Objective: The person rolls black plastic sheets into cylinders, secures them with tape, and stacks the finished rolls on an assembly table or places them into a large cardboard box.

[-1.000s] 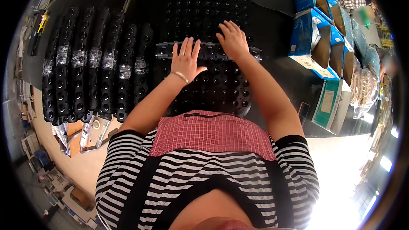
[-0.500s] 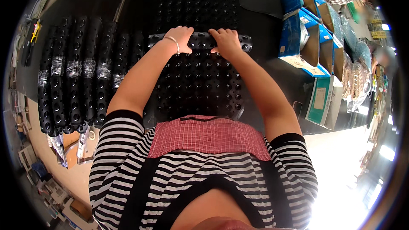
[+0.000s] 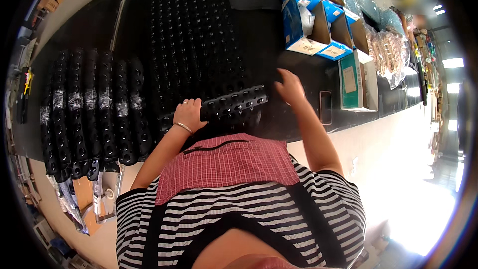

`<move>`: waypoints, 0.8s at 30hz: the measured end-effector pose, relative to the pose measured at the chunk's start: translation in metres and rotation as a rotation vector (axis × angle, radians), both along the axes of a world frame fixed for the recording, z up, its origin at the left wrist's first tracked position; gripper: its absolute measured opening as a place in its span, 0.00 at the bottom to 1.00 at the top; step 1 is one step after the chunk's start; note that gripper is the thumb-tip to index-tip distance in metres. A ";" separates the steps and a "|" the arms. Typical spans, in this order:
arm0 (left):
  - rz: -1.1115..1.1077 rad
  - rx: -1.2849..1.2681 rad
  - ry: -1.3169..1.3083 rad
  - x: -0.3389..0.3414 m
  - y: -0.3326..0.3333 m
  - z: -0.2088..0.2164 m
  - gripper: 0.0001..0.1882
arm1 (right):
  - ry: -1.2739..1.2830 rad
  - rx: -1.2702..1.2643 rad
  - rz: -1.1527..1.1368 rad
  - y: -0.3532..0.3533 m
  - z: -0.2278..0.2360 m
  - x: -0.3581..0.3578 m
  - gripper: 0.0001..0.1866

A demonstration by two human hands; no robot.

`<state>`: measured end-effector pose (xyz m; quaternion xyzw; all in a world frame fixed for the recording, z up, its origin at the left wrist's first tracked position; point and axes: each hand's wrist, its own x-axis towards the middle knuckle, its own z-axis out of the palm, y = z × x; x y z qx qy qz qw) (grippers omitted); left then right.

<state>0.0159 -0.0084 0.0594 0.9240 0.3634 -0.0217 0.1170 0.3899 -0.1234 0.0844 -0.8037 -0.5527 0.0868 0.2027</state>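
Note:
A black rubbery mat covered in round studs (image 3: 191,35) lies flat across the dark table. Its near end is a roll (image 3: 236,100), set at a slant just in front of me. My left hand (image 3: 189,115) is closed over the left part of this roll, fingers on top. My right hand (image 3: 291,88) is off the roll, a little beyond its right end, with thumb and fingers apart and nothing seen in it. Left of the mat lie several black studded rolls (image 3: 105,114), side by side, banded with clear film.
Blue cardboard boxes with open tops (image 3: 294,25) stand at the far right, by a green and white box (image 3: 350,80). Bagged tan bundles (image 3: 386,52) lie beyond them. A flat dark rectangular thing with a pale rim (image 3: 325,107) lies near the table's right front edge.
The roll has come nearer to me and now slants. My right hand has let go and moved right; my left hand stays on the roll. The whole view has shifted and turned.

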 end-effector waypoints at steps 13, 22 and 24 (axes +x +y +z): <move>0.028 -0.012 0.117 -0.005 -0.013 0.007 0.38 | 0.646 -0.108 -0.212 -0.031 -0.051 0.068 0.14; 0.013 -0.107 -0.028 -0.004 -0.006 0.019 0.43 | 1.034 0.318 0.082 0.063 -0.042 -0.145 0.13; 0.161 -0.428 -0.199 0.000 0.008 0.019 0.41 | 0.847 0.281 0.055 0.066 -0.050 -0.161 0.08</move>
